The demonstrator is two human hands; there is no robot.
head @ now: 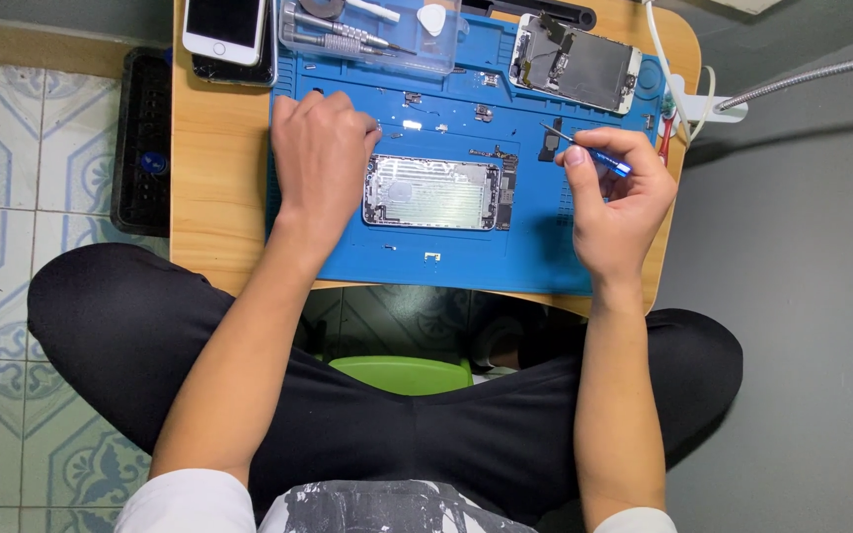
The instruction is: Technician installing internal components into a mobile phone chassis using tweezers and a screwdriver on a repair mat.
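An opened phone body (436,191) lies flat in the middle of a blue work mat (505,262), its bare metal inside facing up. My left hand (323,148) rests palm down on the mat at the phone's left end, fingertips touching its top corner. My right hand (616,197) hovers to the right of the phone and pinches a small blue-handled screwdriver (589,151), whose thin tip points up and left toward a small dark part (550,140) on the mat.
A detached phone screen (575,63) lies face down at the mat's top right. A clear tray of tools (372,34) and a white phone (224,28) sit top left. Tiny screws and brackets dot the mat. The small wooden table (214,188) stands over my crossed legs.
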